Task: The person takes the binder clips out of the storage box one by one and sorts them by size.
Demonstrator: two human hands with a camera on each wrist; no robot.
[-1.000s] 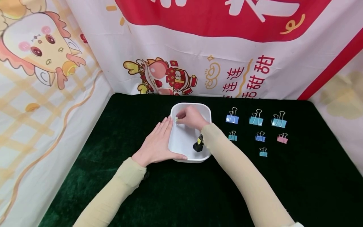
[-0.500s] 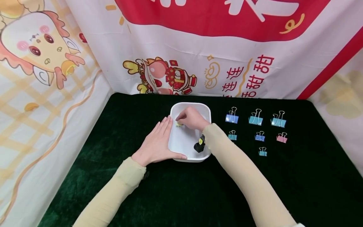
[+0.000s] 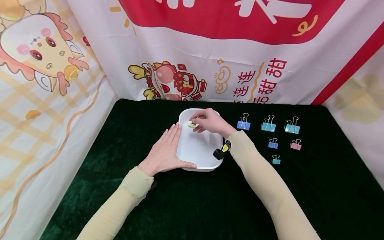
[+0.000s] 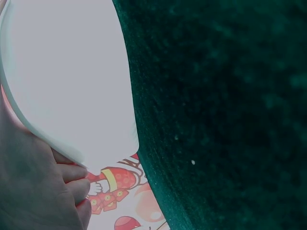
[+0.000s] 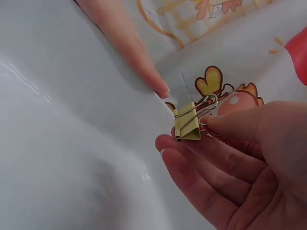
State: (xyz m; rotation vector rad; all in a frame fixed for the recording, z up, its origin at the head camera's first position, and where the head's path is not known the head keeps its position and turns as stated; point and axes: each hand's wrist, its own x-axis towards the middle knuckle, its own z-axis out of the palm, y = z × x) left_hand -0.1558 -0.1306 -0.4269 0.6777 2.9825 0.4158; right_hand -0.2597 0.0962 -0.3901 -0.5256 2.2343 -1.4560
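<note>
A white plastic bin (image 3: 196,150) stands in the middle of the table. My left hand (image 3: 165,153) rests along its left side with straight fingers, the thumb at the near rim. Over the bin's far left part, my right hand (image 3: 211,121) pinches a small yellow binder clip (image 5: 188,122) between thumb and fingers. In the right wrist view the clip's silver wire handles show, one of them under the thumb. The left wrist view has the bin's pale outer wall (image 4: 72,81) and part of the left hand (image 4: 38,187) beside it.
To the right, large blue (image 3: 243,125) and teal (image 3: 268,127) binder clips stand in the back row. Nearer are smaller blue (image 3: 273,145), pink (image 3: 296,146) and teal (image 3: 276,161) clips. Printed cloth (image 3: 180,43) hangs behind the dark green table cover (image 3: 192,206).
The right hand has lifted and shifted right, with the yellow binder clip now showing in its fingers. Its forearm moved right and hides a small teal clip. The left hand stays put.
</note>
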